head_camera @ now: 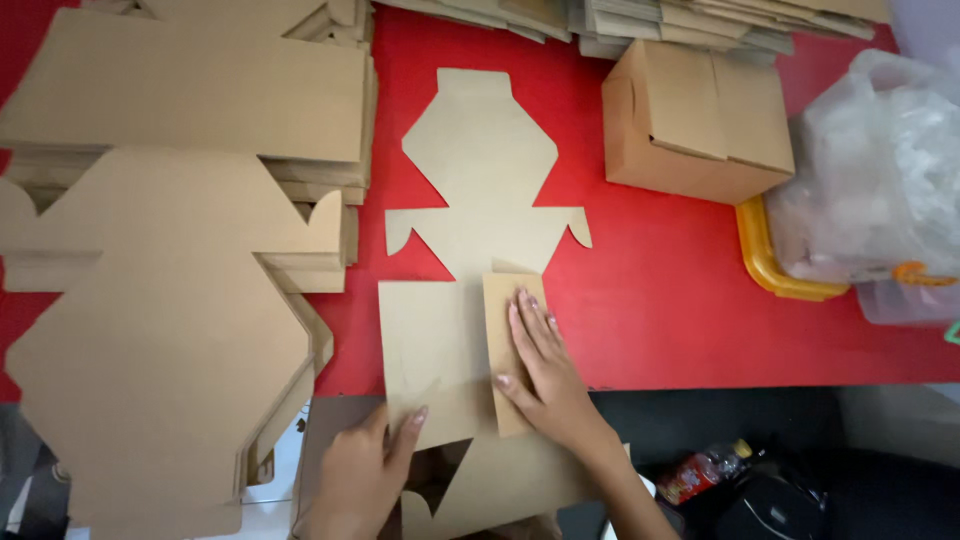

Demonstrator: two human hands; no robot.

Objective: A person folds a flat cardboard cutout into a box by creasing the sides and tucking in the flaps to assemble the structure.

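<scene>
A flat die-cut cardboard box blank (480, 180) lies on the red table (680, 300), reaching over the near edge. One side flap (505, 300) is folded inward over its middle panel. My right hand (540, 365) lies flat on that folded flap, fingers together, pressing it down. My left hand (365, 470) holds the blank's near left edge, thumb on top of the panel.
Stacks of more flat blanks (170, 250) fill the left side. A folded cardboard box (695, 120) stands at the back right beside a clear plastic bag (880, 170) in an orange-rimmed tub (765, 265). More flat cardboard (700, 25) is piled at the far edge. A bottle (705, 475) lies below the table.
</scene>
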